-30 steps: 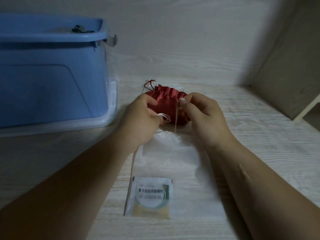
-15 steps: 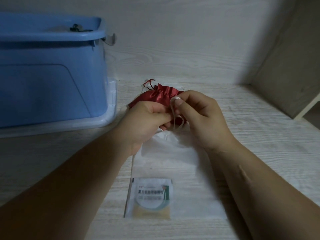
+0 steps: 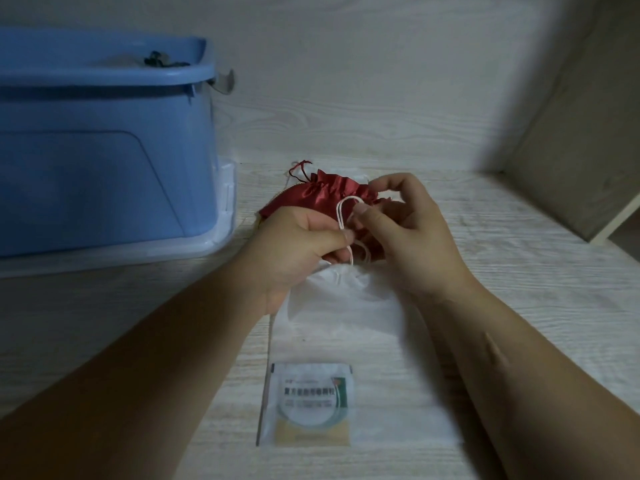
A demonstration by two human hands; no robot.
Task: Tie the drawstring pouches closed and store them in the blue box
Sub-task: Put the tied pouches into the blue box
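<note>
A sheer white drawstring pouch (image 3: 343, 327) lies flat on the wooden surface in front of me, with a printed sachet (image 3: 310, 405) showing through its lower end. My left hand (image 3: 294, 247) pinches the pouch's white cord (image 3: 341, 211) near the gathered mouth. My right hand (image 3: 408, 230) pinches the same cord, which arcs up in a loop between the two thumbs. Just behind my hands lies a red satin pouch (image 3: 311, 195), its mouth gathered and its red cord sticking up. The blue box (image 3: 104, 150) stands at the left with its top open.
The blue box rests on a clear plastic lid (image 3: 214, 237). A dark item (image 3: 156, 60) shows above its rim. A wooden back wall (image 3: 381, 81) and a side panel (image 3: 581, 150) at the right close in the space.
My hands came together over the white pouch's mouth. The cord, held straight by the right hand earlier, now forms a raised loop between both thumbs.
</note>
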